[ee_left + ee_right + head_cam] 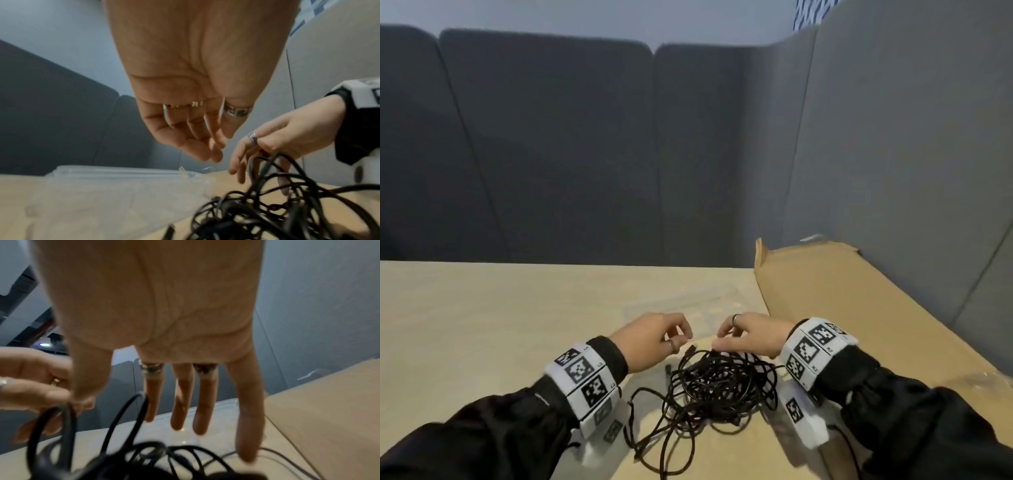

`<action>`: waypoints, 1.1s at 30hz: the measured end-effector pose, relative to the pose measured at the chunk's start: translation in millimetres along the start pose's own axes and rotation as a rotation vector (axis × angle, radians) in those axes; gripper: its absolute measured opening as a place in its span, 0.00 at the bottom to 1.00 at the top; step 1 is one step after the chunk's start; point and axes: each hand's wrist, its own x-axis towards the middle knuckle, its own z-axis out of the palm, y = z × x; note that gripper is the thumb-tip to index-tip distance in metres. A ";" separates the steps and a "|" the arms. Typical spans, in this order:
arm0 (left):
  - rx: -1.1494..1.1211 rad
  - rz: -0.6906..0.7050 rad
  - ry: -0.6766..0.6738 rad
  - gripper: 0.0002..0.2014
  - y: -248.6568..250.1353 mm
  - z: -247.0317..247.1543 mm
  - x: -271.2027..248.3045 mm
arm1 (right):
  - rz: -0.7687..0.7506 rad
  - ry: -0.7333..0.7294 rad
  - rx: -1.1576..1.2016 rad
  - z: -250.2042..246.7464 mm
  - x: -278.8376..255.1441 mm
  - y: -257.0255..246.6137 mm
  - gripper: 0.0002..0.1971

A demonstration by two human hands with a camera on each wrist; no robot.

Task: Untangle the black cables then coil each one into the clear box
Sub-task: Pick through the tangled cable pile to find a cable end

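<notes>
A tangle of black cables [722,387] lies on the table close to me, with loose loops trailing toward the front edge. Both hands hover at its far edge. My left hand [681,337] has its fingers loosely curled just above a cable end [690,350], and the left wrist view shows nothing between its fingers [213,151]. My right hand [722,337] reaches down with straight fingers [180,418] into the top of the cables [127,418], where a loop stands beside the index finger. The clear box [688,301] sits just beyond both hands, low and nearly see-through [123,173].
A flattened cardboard sheet [842,301] covers the right side of the light wooden table [500,325] and leans on the grey partition panels [551,154] that close off the back and right.
</notes>
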 end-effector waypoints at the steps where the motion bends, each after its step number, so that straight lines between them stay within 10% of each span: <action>1: -0.029 0.002 -0.016 0.04 1.4 6.0 -1.5 | 0.003 -0.055 -0.003 4.2 -0.2 2.0 0.25; 8: 0.076 -0.056 -0.219 0.32 -3.3 43.1 -11.0 | -0.022 -0.094 0.133 9.4 -18.3 3.2 0.26; 22: -0.652 -0.052 0.202 0.22 -40.0 68.2 -15.8 | -0.143 0.345 0.564 62.3 -0.5 2.5 0.09; 33: -0.503 0.061 0.417 0.21 -50.6 66.4 -12.3 | -0.154 0.493 1.014 92.3 5.0 1.5 0.05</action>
